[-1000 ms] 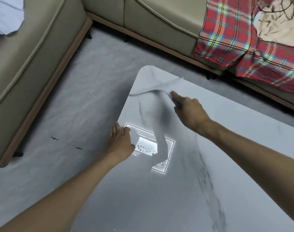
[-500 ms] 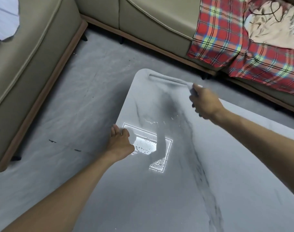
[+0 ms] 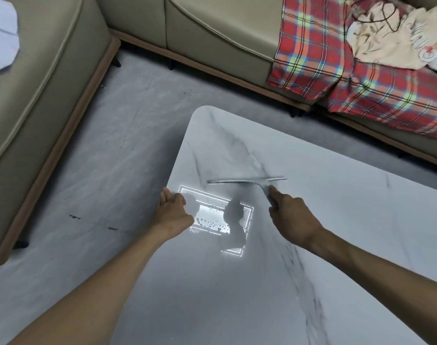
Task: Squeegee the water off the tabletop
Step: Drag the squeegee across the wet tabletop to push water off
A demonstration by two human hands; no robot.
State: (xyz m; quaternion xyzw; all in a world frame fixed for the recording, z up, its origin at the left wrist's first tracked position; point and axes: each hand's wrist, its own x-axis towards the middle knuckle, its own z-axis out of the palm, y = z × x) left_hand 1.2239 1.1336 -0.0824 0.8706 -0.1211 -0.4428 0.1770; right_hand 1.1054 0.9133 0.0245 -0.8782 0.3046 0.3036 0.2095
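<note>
Squeegee, slim, silver, metal-bladed [image 3: 246,181], lay across the white grey-veined marble tabletop [image 3: 337,220], just beyond the water droplets [image 3: 212,221] that glinted in a bright rectangular light reflection [image 3: 247,215]. Right hand [image 3: 291,217] was wrapped round its handle, forefinger laid along it. Left hand [image 3: 174,212] rested at the table's left edge, fingers loosely straight, holding nothing.

Risk: a tilted or lightly pressed blade would likely skip beads and leave streaks; a pull drifting leftward could push water onto the grey floor [image 3: 112,170].

Against half a second earlier: the blade had come from the far corner toward the person; the left hand was unmoved.
</note>
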